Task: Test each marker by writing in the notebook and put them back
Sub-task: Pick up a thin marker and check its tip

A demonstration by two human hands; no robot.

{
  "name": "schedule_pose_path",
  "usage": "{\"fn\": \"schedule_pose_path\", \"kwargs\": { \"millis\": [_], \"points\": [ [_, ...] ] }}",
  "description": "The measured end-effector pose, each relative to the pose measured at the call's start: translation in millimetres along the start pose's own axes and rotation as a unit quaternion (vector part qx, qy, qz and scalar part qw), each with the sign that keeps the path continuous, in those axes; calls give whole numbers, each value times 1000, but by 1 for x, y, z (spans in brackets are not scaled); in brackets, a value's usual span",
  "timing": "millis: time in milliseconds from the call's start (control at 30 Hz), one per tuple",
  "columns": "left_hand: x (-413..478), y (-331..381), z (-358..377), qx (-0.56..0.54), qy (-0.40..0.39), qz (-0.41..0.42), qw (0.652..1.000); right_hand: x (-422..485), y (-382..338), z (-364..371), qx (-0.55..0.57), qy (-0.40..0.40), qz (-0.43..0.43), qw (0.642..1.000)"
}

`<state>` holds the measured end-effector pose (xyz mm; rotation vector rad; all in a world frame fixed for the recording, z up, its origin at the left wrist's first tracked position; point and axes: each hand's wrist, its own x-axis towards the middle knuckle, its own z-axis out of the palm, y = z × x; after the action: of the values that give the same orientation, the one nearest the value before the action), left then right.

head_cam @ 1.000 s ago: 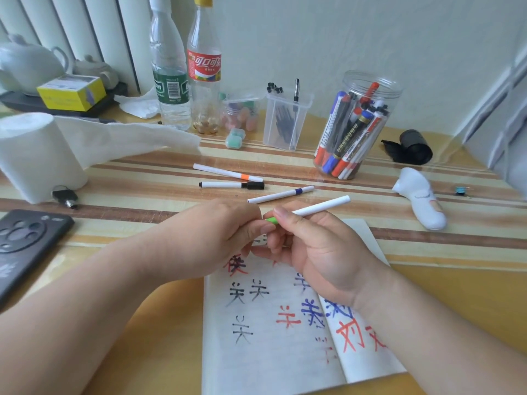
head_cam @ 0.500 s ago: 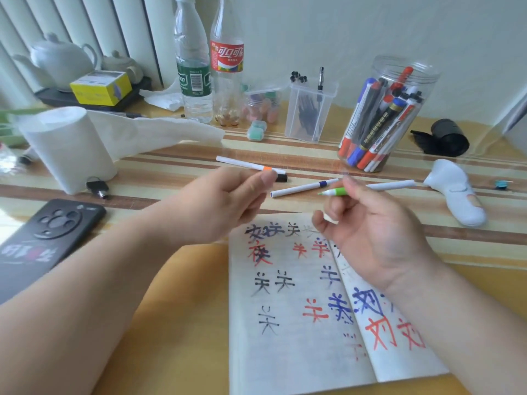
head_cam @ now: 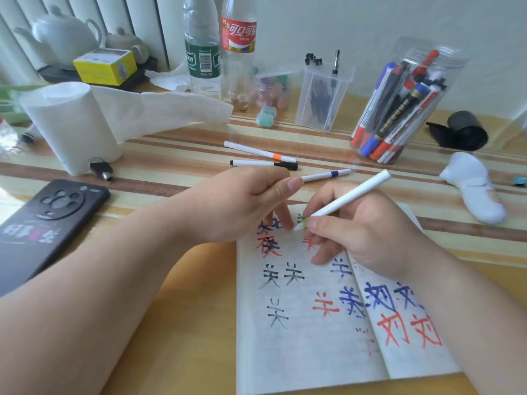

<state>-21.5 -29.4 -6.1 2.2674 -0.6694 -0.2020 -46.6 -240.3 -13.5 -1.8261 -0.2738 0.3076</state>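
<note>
The striped bench (head_cam: 185, 309) carries the open notebook (head_cam: 308, 343) near me, its pages already crowded with black, red and blue test characters. Far right stands the clear jar (head_cam: 399, 109), packed with markers. A second ago both hands met over the page at the green end of one marker, then drew apart. Now the right hand (head_cam: 368, 238) has swung that green marker (head_cam: 350, 195) tip down onto the top of the left page, its fingers (head_cam: 322, 223) clamped round the barrel just above the green collar. I take it the cap is off and the test stroke is starting. The left hand (head_cam: 239, 206) has thumb pressed to forefinger; whether the cap sits in there I cannot tell, but its lower fingers rest on the page's far edge. The marker is slim and white, its blunt tail pointing far and right. Three loose markers (head_cam: 263, 163) lie on the bench just beyond the hands, not yet returned.
</note>
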Motion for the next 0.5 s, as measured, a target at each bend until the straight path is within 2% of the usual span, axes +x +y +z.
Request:
{"fn": "schedule_pose_path", "kwargs": {
  "millis": [200, 367, 500],
  "points": [
    [1, -1, -1, 24, -7, -7, 1000, 5, 2, -1, -65, 13, -1, 998],
    [3, -3, 0, 41, 1, -3, 999, 5, 2, 2, -43, 7, 7, 999],
    [4, -4, 1, 44, 5, -2, 999, 3, 2, 3, -68, 4, -5, 998]
  ]
}}
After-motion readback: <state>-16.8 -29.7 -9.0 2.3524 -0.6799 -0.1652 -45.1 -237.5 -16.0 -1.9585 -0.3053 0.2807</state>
